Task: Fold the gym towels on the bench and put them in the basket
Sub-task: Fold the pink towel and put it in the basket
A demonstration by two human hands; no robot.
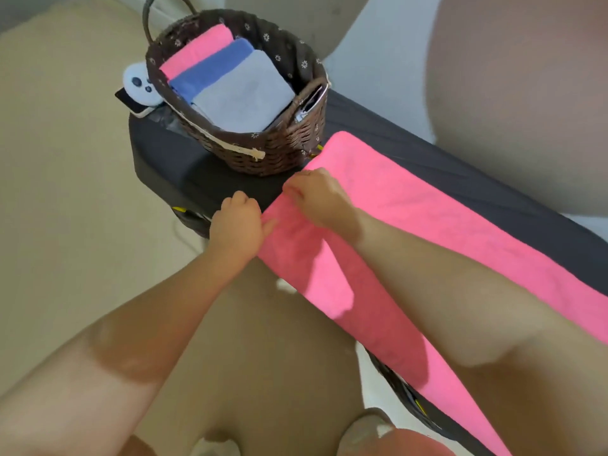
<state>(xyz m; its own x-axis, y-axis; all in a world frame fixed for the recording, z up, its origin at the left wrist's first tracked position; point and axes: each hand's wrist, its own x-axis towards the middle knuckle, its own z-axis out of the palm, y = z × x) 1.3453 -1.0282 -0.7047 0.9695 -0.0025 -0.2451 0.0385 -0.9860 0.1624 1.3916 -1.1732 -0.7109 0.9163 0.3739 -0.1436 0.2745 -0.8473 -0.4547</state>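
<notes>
Both the left hand (237, 222) and right hand (316, 196) pinch the pink towel (411, 232) end; corners under the fingers should stay level, folding away from the basket (289, 149).

Both arms reach forward, left hand (237, 222) and right hand (316, 195) seemingly curled.

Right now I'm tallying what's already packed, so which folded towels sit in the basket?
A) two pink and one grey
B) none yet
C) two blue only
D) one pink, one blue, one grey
D: the basket holds a folded pink towel, a blue towel and a grey towel side by side, while both hands grip the end of the long pink towel on the bench.
</notes>
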